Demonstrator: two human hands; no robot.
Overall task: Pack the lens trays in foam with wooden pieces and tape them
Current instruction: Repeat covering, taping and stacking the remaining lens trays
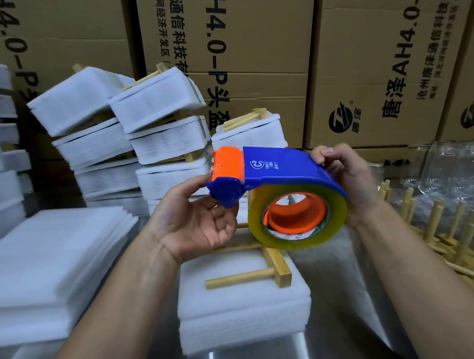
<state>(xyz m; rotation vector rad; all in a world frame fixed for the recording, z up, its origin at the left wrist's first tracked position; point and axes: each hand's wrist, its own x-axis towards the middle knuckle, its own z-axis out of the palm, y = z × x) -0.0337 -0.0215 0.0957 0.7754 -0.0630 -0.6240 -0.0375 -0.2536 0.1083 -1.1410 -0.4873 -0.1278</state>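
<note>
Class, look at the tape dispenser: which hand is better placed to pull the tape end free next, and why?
Probably the left hand: it pinches the orange-and-blue cutter end of the tape dispenser, where the tape comes off. The right hand holds the blue rear over the roll, steadying it.

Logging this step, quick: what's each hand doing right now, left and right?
Left hand: pinches the front end of the tape dispenser.
Right hand: holds the rear of the tape dispenser, thumb on top.

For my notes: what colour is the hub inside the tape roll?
The hub is orange; head view.
</note>
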